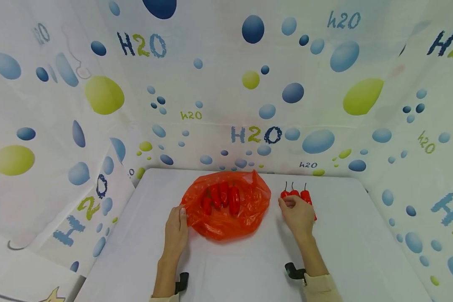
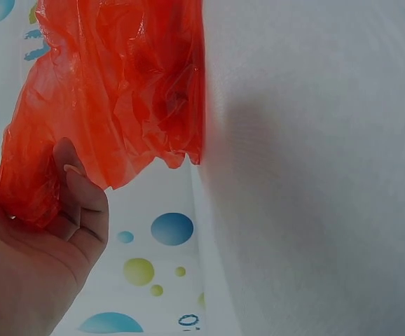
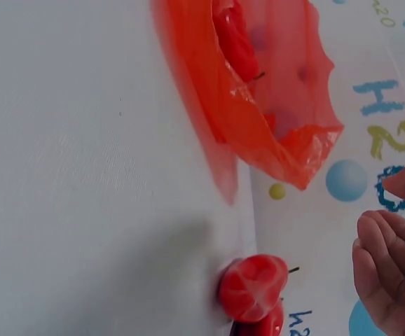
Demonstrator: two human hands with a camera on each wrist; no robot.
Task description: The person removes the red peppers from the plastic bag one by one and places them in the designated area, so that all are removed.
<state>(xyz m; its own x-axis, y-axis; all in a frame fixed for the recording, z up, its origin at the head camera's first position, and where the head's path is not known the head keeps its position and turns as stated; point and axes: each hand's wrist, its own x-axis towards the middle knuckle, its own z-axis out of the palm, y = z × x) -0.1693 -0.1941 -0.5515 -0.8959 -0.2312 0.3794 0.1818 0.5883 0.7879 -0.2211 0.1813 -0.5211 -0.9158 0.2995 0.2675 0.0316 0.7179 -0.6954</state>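
Head view's got left hand (image 1: 176, 230) fingers curled round the red bag (image 1: 222, 230) edge, right hand (image 1: 299, 214) empty, fingers parted, by loose peppers (image 1: 305, 196), so yanking left could spill the bagged peppers (image 1: 234, 201).

bag (image 1: 222, 231) left of three peppers (image 1: 294, 193)

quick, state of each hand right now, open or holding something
Left hand: holding the edge of the red plastic bag.
Right hand: open, holding nothing, near the red peppers.

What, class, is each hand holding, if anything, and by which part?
The left hand holds the red bag by its left edge; the right hand holds nothing.
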